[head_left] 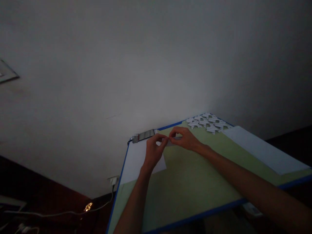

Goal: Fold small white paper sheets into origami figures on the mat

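Observation:
Both my hands meet over the far part of a green board with a blue edge [195,182]. My left hand [153,151] and my right hand [184,138] pinch a small pale piece of paper [172,140] between their fingertips. Its shape is mostly hidden by my fingers. Under my left hand lies a white sheet [136,161]. A heap of several folded white paper shapes [207,122] rests at the board's far right corner, apart from my hands.
A phone [146,134] lies at the board's far edge, next to the wall. Another white sheet [263,149] covers the board's right side. Low on the wall is a socket [113,180] with a cable trailing left over the dark floor.

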The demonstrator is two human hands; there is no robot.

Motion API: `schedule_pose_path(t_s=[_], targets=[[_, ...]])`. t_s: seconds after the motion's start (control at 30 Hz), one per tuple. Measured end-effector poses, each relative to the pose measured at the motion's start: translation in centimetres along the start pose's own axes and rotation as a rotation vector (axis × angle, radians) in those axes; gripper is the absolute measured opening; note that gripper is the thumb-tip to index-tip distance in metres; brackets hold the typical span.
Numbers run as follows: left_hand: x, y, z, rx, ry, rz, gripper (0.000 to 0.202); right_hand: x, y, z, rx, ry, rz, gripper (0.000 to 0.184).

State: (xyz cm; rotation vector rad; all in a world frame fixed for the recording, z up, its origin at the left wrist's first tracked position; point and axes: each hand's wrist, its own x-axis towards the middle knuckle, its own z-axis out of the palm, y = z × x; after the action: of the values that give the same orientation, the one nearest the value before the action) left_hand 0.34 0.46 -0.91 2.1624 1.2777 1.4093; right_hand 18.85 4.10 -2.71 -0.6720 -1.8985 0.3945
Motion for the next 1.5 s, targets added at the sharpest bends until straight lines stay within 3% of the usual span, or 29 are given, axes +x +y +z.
schedule_pose_path(t_s=[0.2,0.57,0.77,0.97,1.13,1.33,1.5], targets=[[0.3,0.4,-0.9,-0.004,0.034,0.024,0.011,0.3,0.0,-0.8,-0.037,-0.036,-0.049,0.010],[0.7,-1.3,-2.0,-0.156,0.141,-0.174,0.019,0.6,1.5,-3.1,0.015,-0.003,0.014,0.007],[1.5,-3.1,-2.9,-0.207,0.444,-0.284,0.023,0.6,2.6,-2.6,0.016,0.196,0.138,0.007],[0.9,-3.0,-0.8,-0.413,0.298,-0.388,0.025,0.6,1.8,0.1,0.194,0.195,0.255,0.029],[0.4,-2.7,0.2,-0.488,0.248,-0.455,0.025,0.7,1.9,0.2,0.249,0.190,0.304,0.019],[0.1,-1.7,0.2,-0.271,0.062,-0.314,0.018,0.8,1.2,-0.2,0.236,0.160,0.280,0.014],[0.0,-0.8,0.5,-0.334,-0.001,-0.302,0.019,0.5,0.1,0.5,0.216,0.055,0.228,0.012]])
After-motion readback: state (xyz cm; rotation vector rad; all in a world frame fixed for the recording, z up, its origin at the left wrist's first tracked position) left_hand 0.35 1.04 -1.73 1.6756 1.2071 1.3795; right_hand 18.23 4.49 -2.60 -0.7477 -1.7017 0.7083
